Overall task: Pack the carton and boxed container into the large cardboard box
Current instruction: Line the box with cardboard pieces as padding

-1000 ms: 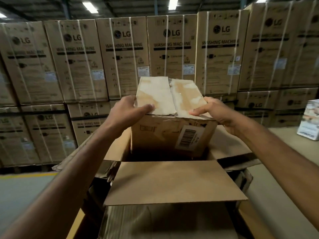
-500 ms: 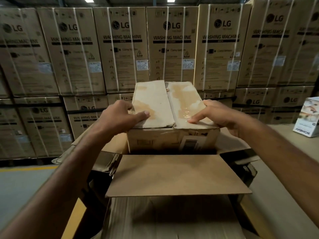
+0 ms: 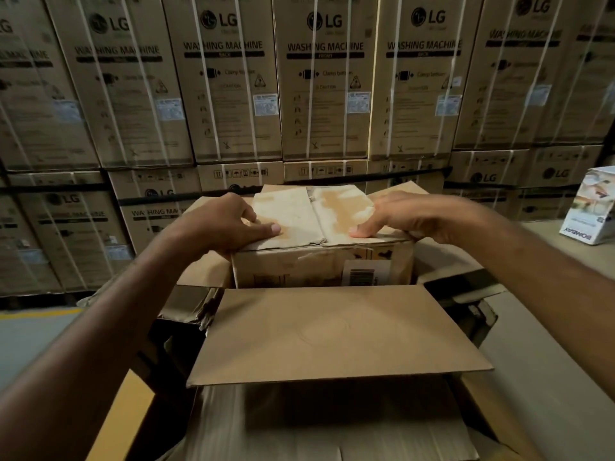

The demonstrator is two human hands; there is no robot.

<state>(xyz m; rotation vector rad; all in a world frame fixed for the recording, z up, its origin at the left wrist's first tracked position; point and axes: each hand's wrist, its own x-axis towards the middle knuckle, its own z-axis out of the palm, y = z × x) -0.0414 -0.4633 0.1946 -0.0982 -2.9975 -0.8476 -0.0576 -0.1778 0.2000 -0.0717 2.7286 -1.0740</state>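
Carton [image 3: 316,224] partly inside large cardboard box [image 3: 332,331]; left hand [image 3: 226,227] and right hand [image 3: 409,217] grip its top edges.

A worn brown carton [image 3: 299,271], its stained top flaps shut, is upright and partly down inside the large open cardboard box [image 3: 332,334]. The white printed boxed container [image 3: 589,207] stands well apart, rightward.

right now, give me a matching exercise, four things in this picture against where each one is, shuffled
Things:
1 carton
2 white box
3 washing machine boxes
4 big box's near flap

Places:
a stacked at the back
b gripped by the left hand and right hand
c folded out towards the camera
d far right edge

Pairs: 1-b; 2-d; 3-a; 4-c
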